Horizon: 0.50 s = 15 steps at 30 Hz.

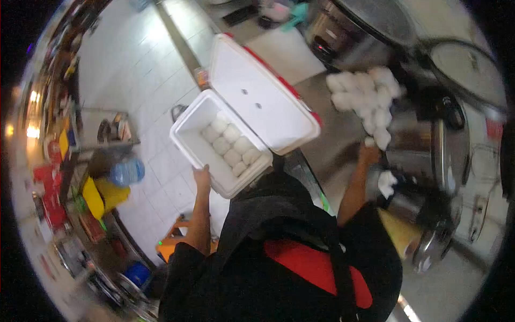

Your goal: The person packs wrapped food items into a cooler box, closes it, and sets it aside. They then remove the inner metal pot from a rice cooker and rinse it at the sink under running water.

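My left hand (201, 176) grips the near left rim of a white cooler box (185, 126), its fingers partly hidden by the wall. Several round white dough balls (232, 156) lie in rows on the cooler's floor. The cooler's lid (255, 91), white inside with a red edge, stands hinged open on the right. My right hand (368, 154) is at the lower end of a cluster of white dough balls (365, 94) on the metal counter. Its fingers close around a small white dough ball (369, 141), slightly blurred.
Behind the dough cluster stands a large steel pot (343, 37), with a white board (284, 56) beside it. Steel appliances (424, 155) line the right side. Shelves with a water bottle (127, 172) and a yellow container (102, 197) are at left, across the tiled floor.
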Available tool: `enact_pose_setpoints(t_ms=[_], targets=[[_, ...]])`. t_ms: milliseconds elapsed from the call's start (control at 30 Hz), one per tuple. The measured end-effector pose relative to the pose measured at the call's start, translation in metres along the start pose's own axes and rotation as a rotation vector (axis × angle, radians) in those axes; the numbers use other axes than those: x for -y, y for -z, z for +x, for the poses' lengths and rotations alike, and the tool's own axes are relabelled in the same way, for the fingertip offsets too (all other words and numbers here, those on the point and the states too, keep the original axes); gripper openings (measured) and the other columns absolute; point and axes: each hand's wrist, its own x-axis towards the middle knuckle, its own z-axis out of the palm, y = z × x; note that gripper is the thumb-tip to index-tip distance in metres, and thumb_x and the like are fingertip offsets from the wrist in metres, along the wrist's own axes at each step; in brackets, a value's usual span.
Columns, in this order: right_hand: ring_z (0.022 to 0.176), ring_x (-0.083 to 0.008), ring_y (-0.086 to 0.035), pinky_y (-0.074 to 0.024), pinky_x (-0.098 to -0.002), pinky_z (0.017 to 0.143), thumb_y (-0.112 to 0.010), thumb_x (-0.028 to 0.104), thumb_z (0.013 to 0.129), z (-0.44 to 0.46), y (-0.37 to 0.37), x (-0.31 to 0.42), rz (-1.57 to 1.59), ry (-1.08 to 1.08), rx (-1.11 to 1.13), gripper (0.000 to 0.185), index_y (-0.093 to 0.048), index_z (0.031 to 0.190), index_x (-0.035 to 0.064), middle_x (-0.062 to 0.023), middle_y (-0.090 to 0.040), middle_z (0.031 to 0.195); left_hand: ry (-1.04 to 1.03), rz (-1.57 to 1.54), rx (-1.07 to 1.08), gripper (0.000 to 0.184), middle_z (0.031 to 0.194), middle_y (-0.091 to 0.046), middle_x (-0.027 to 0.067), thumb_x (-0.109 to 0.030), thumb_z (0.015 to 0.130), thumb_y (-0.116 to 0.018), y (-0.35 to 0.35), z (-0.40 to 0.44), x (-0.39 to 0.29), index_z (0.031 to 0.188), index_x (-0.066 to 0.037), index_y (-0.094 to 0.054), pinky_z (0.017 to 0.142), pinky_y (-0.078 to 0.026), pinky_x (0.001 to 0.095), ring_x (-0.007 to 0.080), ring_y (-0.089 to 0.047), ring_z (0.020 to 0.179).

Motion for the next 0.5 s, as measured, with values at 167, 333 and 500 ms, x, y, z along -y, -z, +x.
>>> enact_pose_setpoints(t_ms=[167,333,500], targets=[[0.116,-0.0358,-0.047,-0.0354,-0.0443,0.099,-0.068,0.033,0.075,-0.058,0.034,-0.016,0.662,-0.017,0.221,0.064,-0.048,0.125,-0.0034,-0.0213,-0.048,0.126,-0.032,0.023,-0.023,0.068,0.114,-0.054,0.0248,-0.01,0.074,-0.061,-0.002,0.013,0.02,0.131,0.008,-0.03,0.088,-0.045,0.0381,0.0318,-0.057,0.1],[0.117,-0.031,-0.047,-0.0344,-0.041,0.1,-0.066,0.024,0.077,-0.116,0.118,0.012,1.119,-0.215,0.363,0.069,-0.038,0.135,0.0011,-0.0166,-0.049,0.126,-0.085,-0.034,-0.062,0.063,0.115,-0.053,0.0245,-0.007,0.072,-0.061,-0.007,0.015,0.025,0.128,0.007,-0.035,0.091,-0.044,0.0383,0.0331,-0.056,0.103],[0.113,-0.0302,-0.051,-0.0419,-0.039,0.095,-0.068,0.026,0.075,-0.128,0.19,0.051,1.432,-0.002,0.47,0.072,-0.036,0.136,0.0016,-0.0146,-0.05,0.123,-0.171,-0.011,-0.062,0.067,0.117,-0.049,0.0239,-0.006,0.07,-0.062,-0.005,0.014,0.02,0.129,0.008,-0.034,0.094,-0.041,0.0401,0.0332,-0.052,0.107]])
